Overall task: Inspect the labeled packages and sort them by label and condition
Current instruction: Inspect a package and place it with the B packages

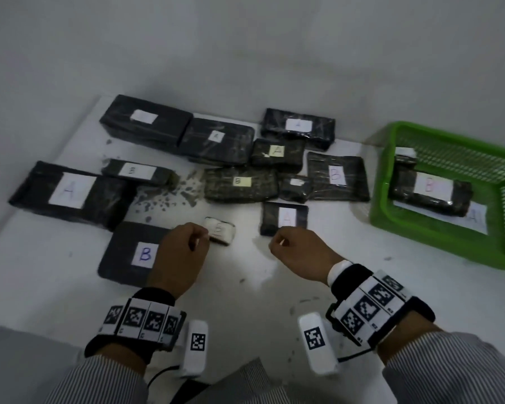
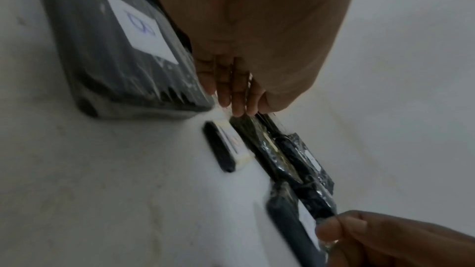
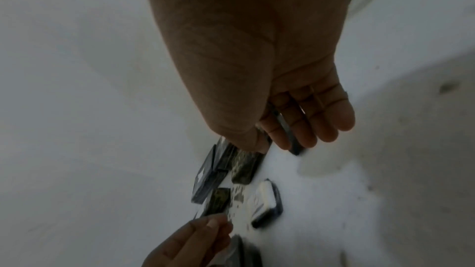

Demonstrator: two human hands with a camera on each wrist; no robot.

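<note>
small white-wrapped package with a faint letter on top (image 1: 219,230) flat on the white table (image 1: 347,258), just ahead and to the right of the left hand (image 1: 178,255); long axis roughly across the view. left fingers loosely curled, holding nothing, tips just beside its near-left end. right hand (image 1: 298,252) also relaxed and empty, nearer the small black package with a white "a" label (image 1: 285,218) just ahead of it. likely the left for the white one. bare table between the two hands; flat black "b" package (image 1: 134,253) close on the left; green plastic basket (image 1: 397,199) well apart to the right.
</note>
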